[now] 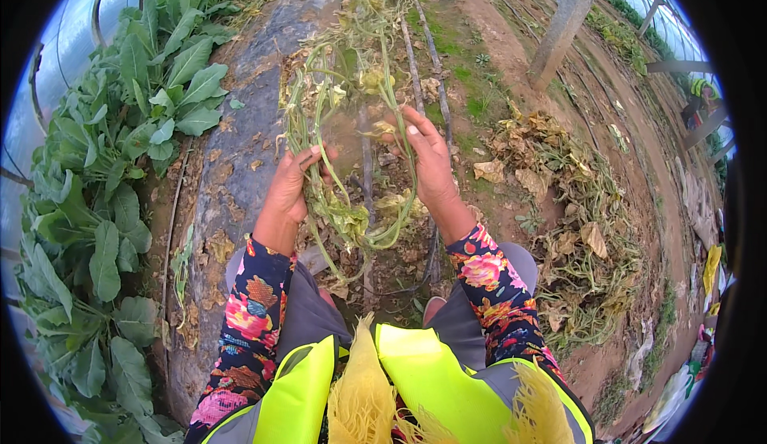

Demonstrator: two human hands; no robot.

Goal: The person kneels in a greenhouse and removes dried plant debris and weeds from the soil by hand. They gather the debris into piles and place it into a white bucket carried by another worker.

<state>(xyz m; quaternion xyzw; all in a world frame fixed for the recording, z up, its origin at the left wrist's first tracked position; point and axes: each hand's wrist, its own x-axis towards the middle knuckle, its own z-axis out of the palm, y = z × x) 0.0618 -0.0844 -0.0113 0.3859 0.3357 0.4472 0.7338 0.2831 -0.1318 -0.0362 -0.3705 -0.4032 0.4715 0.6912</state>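
A loose coil of long, pale green vine stems (317,111) with wilted yellow leaves is held up in front of me. My left hand (293,183) grips the stems on the coil's left side, with the thumb across them. On the opposite side, my right hand (426,159) has its thumb and fingers around the stems. A crumpled green leaf (350,219) hangs low in the coil between my wrists. Beyond the coil, more withered vines (374,6) lie along the row.
Leafy green plants (129,144) line the left, beside black plastic mulch film (239,102). Drip lines (413,60) run along the bed. A heap of dried vines (590,246) lies right, below a concrete post (563,30). Another person (702,99) is far right; bags (671,399) lie lower right.
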